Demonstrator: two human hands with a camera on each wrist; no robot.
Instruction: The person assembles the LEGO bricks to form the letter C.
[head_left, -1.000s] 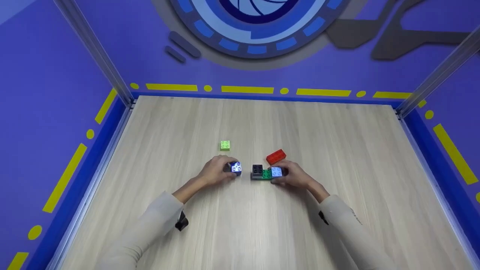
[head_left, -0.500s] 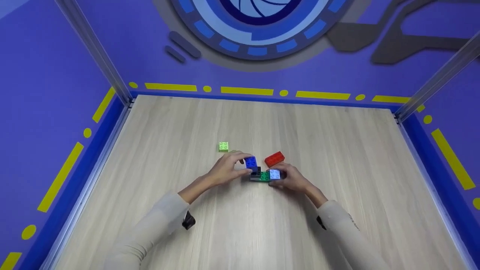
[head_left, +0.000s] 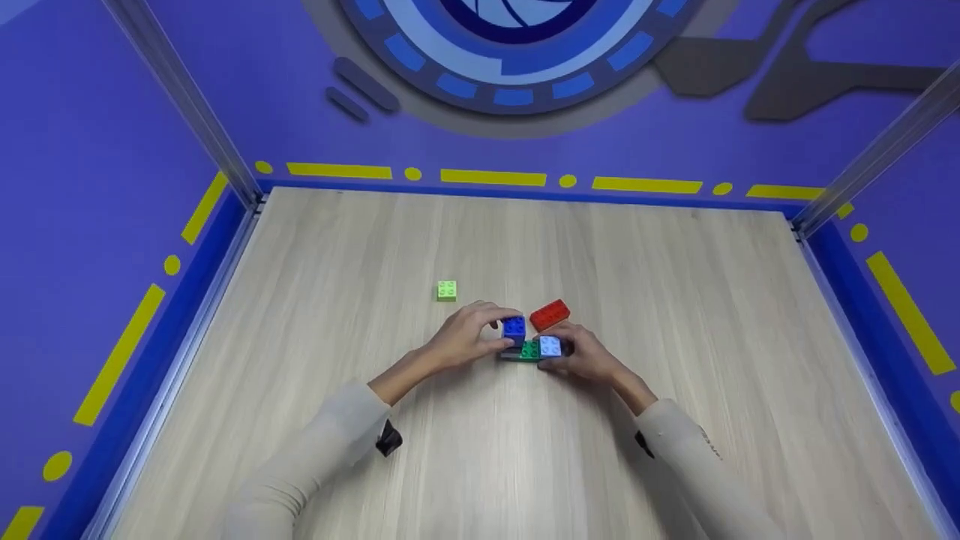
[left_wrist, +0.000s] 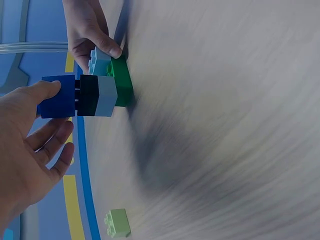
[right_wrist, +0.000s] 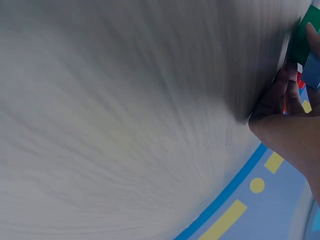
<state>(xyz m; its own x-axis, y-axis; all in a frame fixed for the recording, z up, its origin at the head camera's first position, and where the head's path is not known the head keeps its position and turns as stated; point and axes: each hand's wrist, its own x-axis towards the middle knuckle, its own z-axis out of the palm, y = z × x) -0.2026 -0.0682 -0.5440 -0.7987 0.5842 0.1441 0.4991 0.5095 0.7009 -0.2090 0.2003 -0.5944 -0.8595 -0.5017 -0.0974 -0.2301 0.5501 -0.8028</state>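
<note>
My left hand (head_left: 474,334) pinches a blue toy building brick (left_wrist: 57,96) between thumb and fingers. It is lined up over a black brick (left_wrist: 89,95), whose studs show in a narrow gap between the two. Below the black brick come a light blue brick (left_wrist: 106,96) and, at the bottom, a long green brick (left_wrist: 122,82) on the table. Another light blue brick (head_left: 550,346) tops the green brick's right end. There my right hand (head_left: 589,355) grips the green brick, its thumb against the side. In the right wrist view the stack is partly cut off.
A red brick (head_left: 550,315) lies at an angle just behind the stack, near the right fingers. Farther left and back sits a lime green brick (head_left: 447,291). Blue panels (head_left: 495,150) with yellow marks border the wooden table (head_left: 360,247) at the back and sides.
My left hand has carried the blue brick rightward from beside the stack to over the black brick, and turned it from tilted to upright. The right hand keeps its grip in place.
</note>
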